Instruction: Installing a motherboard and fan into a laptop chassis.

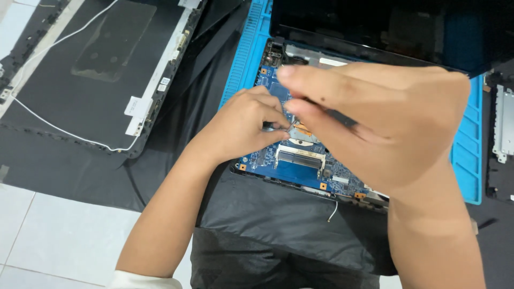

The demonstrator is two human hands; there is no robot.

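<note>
Both hands are over the blue laptop motherboard (pixel 300 171), which sits in its black base on a bright blue ribbed silicone work mat (pixel 243 59). The left hand (pixel 243 126) has its fingers curled in tight, pinching something small and dark right beside the copper-coloured metal heatsink piece (pixel 304 132) near the middle of the board. It's too small to tell what it actually is.

The right hand (pixel 385 120) hangs above the board, closer to the camera and a bit blurry. Its thumb and forefinger are pressed together around a thin dark tool (pixel 341 118), which looks like a screwdriver shaft, pointing down toward that same heatsink spot. The tip is hidden by the fingers.

The black laptop screen (pixel 369 27) is tilted up at the far edge of the mat. A silver memory slot (pixel 300 156) shows just below the heatsink, and a short loose white wire (pixel 333 213) sticks out at the near edge. Off to the left lies a detached black plastic display back cover (pixel 91 69) with a thin white antenna cable (pixel 59 128) looping across it, all on black cloth (pixel 278 225) over a white tiled floor (pixel 59 235).
</note>
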